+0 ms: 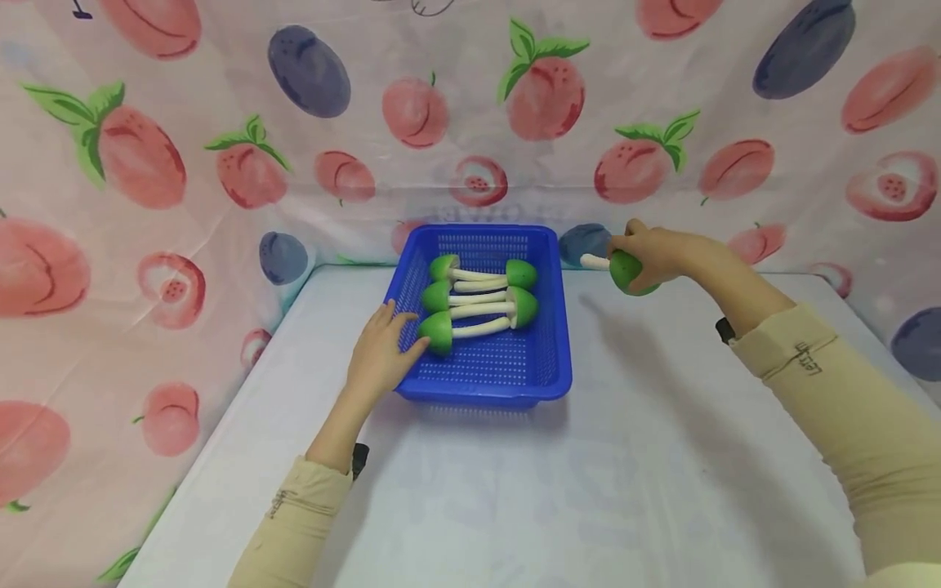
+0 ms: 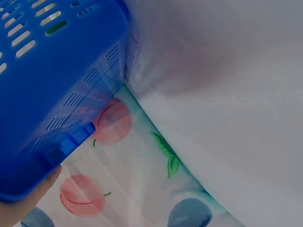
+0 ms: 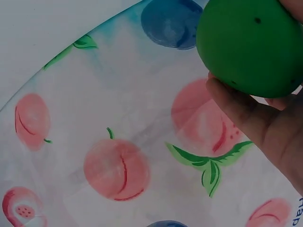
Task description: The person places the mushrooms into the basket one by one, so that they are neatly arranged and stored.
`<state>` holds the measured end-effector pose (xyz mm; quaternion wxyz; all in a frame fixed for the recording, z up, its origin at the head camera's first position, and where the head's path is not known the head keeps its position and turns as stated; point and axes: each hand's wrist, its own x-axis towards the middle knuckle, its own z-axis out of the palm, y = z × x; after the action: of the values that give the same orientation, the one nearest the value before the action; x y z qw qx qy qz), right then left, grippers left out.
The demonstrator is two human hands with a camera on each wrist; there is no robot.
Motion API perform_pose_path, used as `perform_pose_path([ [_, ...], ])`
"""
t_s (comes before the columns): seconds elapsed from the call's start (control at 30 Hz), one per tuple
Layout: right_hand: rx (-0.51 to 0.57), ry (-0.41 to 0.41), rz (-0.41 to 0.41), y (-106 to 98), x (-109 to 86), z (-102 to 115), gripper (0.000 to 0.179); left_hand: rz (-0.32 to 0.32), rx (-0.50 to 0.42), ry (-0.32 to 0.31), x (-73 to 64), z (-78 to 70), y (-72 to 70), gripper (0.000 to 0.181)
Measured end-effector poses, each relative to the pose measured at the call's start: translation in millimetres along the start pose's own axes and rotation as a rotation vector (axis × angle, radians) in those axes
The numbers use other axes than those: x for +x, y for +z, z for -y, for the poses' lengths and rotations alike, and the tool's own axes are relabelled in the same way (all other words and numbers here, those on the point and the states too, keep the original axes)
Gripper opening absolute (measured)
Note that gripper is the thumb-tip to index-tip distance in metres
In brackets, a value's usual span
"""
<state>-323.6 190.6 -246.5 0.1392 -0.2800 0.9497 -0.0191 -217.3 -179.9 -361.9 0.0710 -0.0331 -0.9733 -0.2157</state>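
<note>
A blue plastic basket (image 1: 481, 392) with slotted walls stands on the white table. Inside lie several toy mushrooms (image 1: 478, 310) with green caps and white stems, their caps toward the left and right sides. At the basket's left rim, my left hand (image 1: 378, 347) grips the edge, thumb reaching inward; a finger (image 2: 47, 183) shows outside the rim in the left wrist view. To the right of the basket, above the table, my right hand (image 1: 654, 253) holds another green mushroom (image 1: 623, 269) by its cap, stem pointing left. That green cap (image 3: 251, 47) fills the upper right of the right wrist view.
A fruit-print cloth (image 1: 470, 106) hangs behind and to the left of the white table (image 1: 625, 474). The basket stands near the table's back edge, and the right arm's shadow falls across the tabletop.
</note>
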Motion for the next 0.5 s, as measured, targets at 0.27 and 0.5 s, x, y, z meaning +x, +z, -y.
perform_pose_path([
  [0.27,0.039,-0.064,-0.076,4,-6.0,2,0.054,-0.001,0.006,-0.002,-0.6,1.0,-1.7,0.051],
  [0.5,0.045,-0.151,-0.219,11,-11.1,4,0.052,-0.009,-0.009,0.012,-1.5,-1.0,-0.7,0.051],
])
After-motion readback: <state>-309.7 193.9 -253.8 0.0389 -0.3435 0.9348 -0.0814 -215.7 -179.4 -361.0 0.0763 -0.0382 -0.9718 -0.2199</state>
